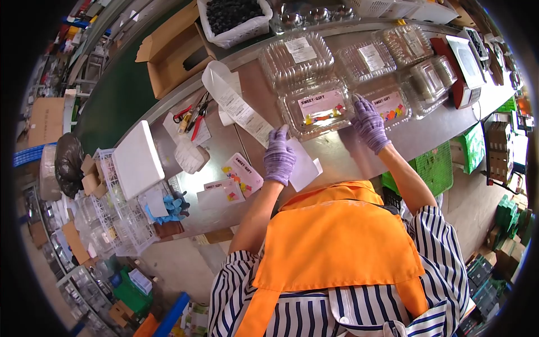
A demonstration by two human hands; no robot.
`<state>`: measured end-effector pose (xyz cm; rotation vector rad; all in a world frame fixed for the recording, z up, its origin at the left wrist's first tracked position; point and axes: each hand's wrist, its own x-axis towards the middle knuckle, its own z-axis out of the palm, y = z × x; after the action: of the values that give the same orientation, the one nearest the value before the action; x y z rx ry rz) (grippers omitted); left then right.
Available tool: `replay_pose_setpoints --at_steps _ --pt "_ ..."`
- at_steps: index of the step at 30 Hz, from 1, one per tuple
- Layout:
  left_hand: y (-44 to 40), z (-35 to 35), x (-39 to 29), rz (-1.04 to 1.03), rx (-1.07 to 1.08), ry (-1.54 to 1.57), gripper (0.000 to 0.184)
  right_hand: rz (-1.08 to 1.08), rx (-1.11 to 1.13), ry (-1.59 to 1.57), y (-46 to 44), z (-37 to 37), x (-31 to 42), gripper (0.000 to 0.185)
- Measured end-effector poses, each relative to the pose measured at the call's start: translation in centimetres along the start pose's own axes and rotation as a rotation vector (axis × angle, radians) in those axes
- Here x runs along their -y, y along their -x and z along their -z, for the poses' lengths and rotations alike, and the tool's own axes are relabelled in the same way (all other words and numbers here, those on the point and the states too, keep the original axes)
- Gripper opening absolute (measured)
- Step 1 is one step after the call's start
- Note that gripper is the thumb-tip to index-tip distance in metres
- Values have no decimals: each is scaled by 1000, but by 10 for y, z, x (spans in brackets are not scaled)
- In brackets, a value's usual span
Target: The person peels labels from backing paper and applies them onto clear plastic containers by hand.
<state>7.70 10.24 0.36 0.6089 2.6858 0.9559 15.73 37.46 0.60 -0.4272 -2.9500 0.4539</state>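
Note:
A clear plastic clamshell box (pixel 315 110) with a pink "SWEET-GIFT" card under its lid lies in front of me, between my two hands. My left hand (pixel 279 157), in a purple striped glove, is closed at the box's near left corner. My right hand (pixel 369 124), gloved alike, grips the right side of the box. A long strip of printed labels (pixel 238 104) runs up to my left fingers. White backing paper (pixel 304 163) lies just right of my left hand. Loose pink cards (pixel 243 173) rest on the metal table to the left.
More clear boxes (pixel 296 56) stand behind, several bearing white labels. Pliers and cutters (pixel 196 118) lie left of the label strip. A white foam lid (pixel 138 159) sits at far left, a red scale (pixel 461 73) at far right. An open carton (pixel 168 62) is behind.

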Motion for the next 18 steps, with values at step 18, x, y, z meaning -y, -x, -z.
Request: replay_pose_setpoints --at_steps 18 --pt "-23 18 29 350 354 1654 20 -873 528 -1609 -55 19 -28 41"
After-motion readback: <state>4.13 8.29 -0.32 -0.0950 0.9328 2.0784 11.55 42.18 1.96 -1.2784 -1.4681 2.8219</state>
